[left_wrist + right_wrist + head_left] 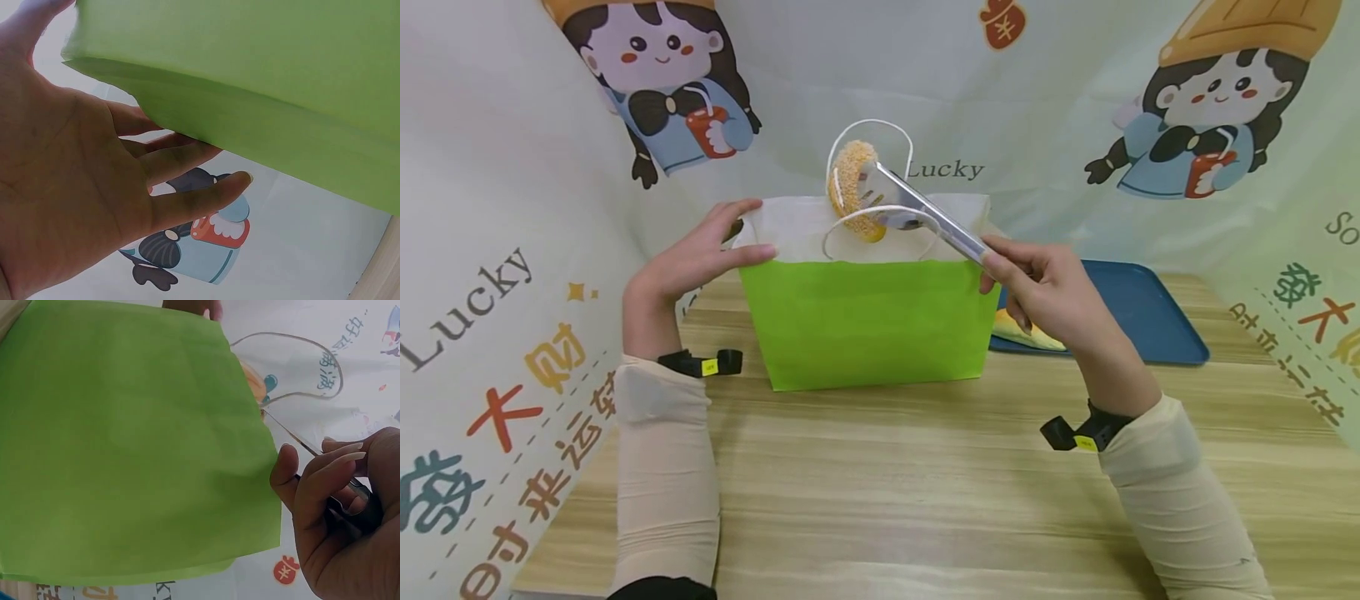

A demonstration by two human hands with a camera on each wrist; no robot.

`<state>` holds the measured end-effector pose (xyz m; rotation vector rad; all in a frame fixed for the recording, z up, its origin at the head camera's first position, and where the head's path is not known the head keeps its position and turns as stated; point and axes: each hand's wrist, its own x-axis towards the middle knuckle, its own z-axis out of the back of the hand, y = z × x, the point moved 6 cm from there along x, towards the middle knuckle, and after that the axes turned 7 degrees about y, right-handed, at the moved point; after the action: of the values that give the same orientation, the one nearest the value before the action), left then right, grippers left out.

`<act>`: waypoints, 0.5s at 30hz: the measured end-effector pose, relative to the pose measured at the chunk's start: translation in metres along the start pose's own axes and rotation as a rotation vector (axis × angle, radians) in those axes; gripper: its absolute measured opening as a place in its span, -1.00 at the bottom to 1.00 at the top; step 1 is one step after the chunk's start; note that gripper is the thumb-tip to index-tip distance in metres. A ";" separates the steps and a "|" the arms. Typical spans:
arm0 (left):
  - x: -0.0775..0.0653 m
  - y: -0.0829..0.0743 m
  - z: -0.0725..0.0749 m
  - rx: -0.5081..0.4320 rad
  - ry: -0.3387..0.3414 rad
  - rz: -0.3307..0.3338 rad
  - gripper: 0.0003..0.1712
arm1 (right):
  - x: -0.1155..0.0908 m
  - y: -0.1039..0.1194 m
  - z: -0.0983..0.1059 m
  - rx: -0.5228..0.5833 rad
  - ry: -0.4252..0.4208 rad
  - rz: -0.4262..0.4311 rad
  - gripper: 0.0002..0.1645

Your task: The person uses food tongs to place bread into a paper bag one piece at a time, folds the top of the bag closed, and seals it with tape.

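Note:
A bright green paper bag (868, 321) with a white inside and white cord handles stands upright on the table. At its left corner my left hand (692, 250) holds the rim, the thumb over the front edge and the fingers along the side and back. My right hand (1048, 287) grips metal tongs (936, 212) by the bag's right corner. A curved, crumb-coated bread (850, 187), like a doughnut seen edge-on, is in the tongs' tips above the bag mouth, between the handles. In the right wrist view, the bag (131, 437) hides most of the bread.
Right of the bag, a blue tray (1150, 312) lies on the wooden table (880, 500). A yellow-and-pale bread (1026, 331) lies on it, partly hidden behind the bag and my right hand. Printed cloth (820, 67) hangs at the back and sides.

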<state>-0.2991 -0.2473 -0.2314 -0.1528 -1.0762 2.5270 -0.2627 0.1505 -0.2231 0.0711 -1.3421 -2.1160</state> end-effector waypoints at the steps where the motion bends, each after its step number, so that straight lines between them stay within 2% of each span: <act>1: 0.000 0.000 0.000 0.001 0.000 0.000 0.07 | 0.000 0.000 -0.001 -0.005 -0.002 -0.002 -0.49; 7: 0.002 0.000 0.000 0.011 0.005 -0.002 0.07 | 0.000 0.002 -0.004 -0.031 0.000 0.028 -0.52; 15: 0.003 0.000 -0.001 0.025 0.005 -0.002 0.07 | 0.000 0.003 -0.004 -0.011 0.029 0.067 -0.49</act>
<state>-0.3014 -0.2458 -0.2316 -0.1509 -1.0425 2.5356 -0.2598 0.1462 -0.2224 0.0513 -1.2972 -2.0584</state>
